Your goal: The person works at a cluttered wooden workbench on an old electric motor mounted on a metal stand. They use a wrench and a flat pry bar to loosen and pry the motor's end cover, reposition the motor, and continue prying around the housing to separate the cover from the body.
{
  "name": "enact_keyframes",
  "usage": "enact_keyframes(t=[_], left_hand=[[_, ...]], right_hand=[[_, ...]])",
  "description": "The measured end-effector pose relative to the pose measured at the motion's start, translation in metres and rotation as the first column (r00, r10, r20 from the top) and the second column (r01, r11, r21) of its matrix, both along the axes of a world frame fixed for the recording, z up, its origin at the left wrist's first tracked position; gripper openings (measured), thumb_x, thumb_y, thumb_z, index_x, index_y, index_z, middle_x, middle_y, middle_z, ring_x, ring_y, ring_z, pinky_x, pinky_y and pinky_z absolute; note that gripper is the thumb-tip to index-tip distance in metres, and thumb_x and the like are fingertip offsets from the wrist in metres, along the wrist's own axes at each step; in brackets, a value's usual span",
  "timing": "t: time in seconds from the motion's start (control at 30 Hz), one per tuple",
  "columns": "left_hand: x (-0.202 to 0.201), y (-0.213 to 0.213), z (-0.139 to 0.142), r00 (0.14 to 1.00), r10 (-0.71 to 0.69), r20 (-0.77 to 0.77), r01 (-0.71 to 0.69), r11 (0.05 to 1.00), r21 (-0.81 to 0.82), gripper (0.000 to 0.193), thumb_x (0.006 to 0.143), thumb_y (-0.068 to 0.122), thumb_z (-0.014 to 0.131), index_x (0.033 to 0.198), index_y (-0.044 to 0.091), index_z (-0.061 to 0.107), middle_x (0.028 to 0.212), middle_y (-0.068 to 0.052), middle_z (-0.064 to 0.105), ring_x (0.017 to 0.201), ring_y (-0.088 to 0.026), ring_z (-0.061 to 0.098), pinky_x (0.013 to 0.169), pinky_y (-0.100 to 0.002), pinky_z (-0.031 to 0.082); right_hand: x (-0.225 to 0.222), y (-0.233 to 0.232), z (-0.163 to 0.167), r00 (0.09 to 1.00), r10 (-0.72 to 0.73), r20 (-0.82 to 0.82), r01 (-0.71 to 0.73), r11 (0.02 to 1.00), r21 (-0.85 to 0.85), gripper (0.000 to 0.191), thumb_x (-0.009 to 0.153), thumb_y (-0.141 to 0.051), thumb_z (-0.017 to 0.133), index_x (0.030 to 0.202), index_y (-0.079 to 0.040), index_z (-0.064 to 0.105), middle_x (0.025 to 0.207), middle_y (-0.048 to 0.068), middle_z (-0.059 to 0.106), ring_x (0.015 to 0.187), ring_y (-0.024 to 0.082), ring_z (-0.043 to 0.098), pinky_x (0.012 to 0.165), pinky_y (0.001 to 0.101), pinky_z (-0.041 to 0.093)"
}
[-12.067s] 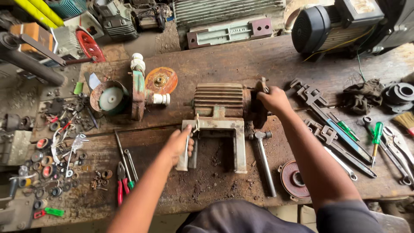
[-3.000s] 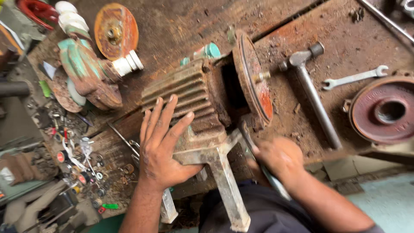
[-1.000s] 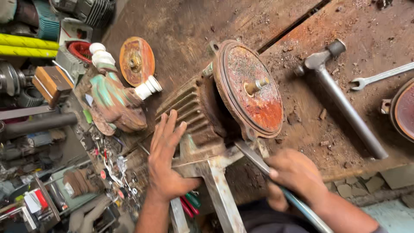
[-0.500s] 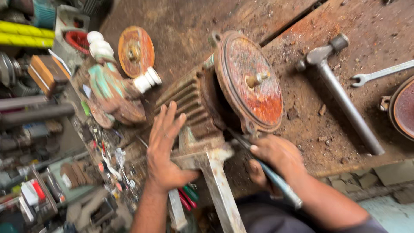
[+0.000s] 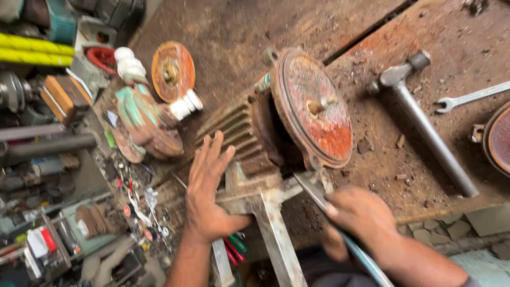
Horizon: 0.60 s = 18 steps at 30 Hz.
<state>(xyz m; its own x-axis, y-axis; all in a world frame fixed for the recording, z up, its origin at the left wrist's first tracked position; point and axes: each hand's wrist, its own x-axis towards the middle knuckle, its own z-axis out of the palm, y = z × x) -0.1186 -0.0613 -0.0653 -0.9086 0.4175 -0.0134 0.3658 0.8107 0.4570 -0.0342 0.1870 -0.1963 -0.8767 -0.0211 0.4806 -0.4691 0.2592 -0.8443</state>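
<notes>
The left hand is lying flat on the rusty electric motor, its fingers spreading wide and reaching up over the ribbed housing while the palm is pressing on the pale metal mounting frame under the motor. The motor is sitting near the front edge of the worn wooden desk, its round end cover, patchy with orange rust, facing up and to the right with a short shaft stub standing out of its middle. The right hand is closing around a long flat metal tool, the fingers wrapping its shaft with the forefinger lying along it; the tip of the tool is meeting the lower rim of the end cover, just where cover and housing join, though whether it is actually wedging into the seam cannot be told through the blur. The tool's far end is running down past the wrist toward the bottom edge. To the right of the motor a hammer with a steel handle is lying on the desk, well apart from the hands, and beyond it an open-ended spanner is resting flat. To the left, an angle grinder with a worn green body is lying beside a rusty orange disc. Small tools and parts are cluttering the left side, too blurred to tell apart.
</notes>
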Motion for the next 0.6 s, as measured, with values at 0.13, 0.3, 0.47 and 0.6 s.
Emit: enact_keyframes(t=[0.13, 0.3, 0.47, 0.6], left_hand=[[-0.001, 0.000, 0.000, 1.000, -0.008, -0.006, 0.008, 1.000, -0.015, 0.107, 0.042, 0.028, 0.083, 0.145, 0.012, 0.055, 0.161, -0.022, 0.045, 0.154, -0.046, 0.039, 0.127, -0.058, 0.028], [0.000, 0.002, 0.001, 1.000, -0.007, 0.004, 0.007, 1.000, 0.000, 0.107, 0.044, 0.028, 0.082, 0.146, 0.011, 0.055, 0.163, -0.021, 0.045, 0.156, -0.045, 0.039, 0.129, -0.057, 0.029], [-0.002, 0.004, 0.001, 0.999, -0.032, 0.001, 0.032, 0.999, -0.006, 0.114, 0.042, 0.028, 0.083, 0.149, 0.008, 0.052, 0.163, -0.023, 0.042, 0.155, -0.046, 0.036, 0.128, -0.058, 0.025], [-0.001, 0.003, 0.001, 1.000, -0.002, 0.015, 0.002, 1.000, -0.008, 0.111, 0.041, 0.026, 0.081, 0.147, 0.009, 0.054, 0.163, -0.023, 0.043, 0.156, -0.045, 0.036, 0.128, -0.057, 0.025]], right_hand=[[-0.005, -0.003, 0.001, 0.999, 0.008, -0.039, -0.009, 1.000, -0.011, 0.041, 0.078, -0.014, 0.072, 0.115, -0.005, 0.058, 0.097, 0.016, 0.067, 0.078, 0.034, 0.068, 0.067, 0.0435, 0.056], [-0.001, -0.009, -0.006, 0.999, -0.026, -0.035, 0.028, 0.998, 0.048, 0.036, 0.078, -0.011, 0.075, 0.110, -0.004, 0.061, 0.092, 0.014, 0.066, 0.069, 0.031, 0.064, 0.057, 0.0429, 0.050], [0.002, -0.004, -0.007, 0.995, -0.009, -0.095, 0.011, 1.000, 0.018, 0.037, 0.085, -0.011, 0.076, 0.116, -0.001, 0.060, 0.099, 0.017, 0.066, 0.077, 0.033, 0.068, 0.064, 0.0415, 0.055], [0.010, 0.007, -0.006, 0.998, 0.039, -0.054, -0.044, 0.996, -0.081, 0.036, 0.086, -0.012, 0.071, 0.117, 0.000, 0.057, 0.107, 0.019, 0.067, 0.084, 0.033, 0.070, 0.072, 0.0419, 0.058]])
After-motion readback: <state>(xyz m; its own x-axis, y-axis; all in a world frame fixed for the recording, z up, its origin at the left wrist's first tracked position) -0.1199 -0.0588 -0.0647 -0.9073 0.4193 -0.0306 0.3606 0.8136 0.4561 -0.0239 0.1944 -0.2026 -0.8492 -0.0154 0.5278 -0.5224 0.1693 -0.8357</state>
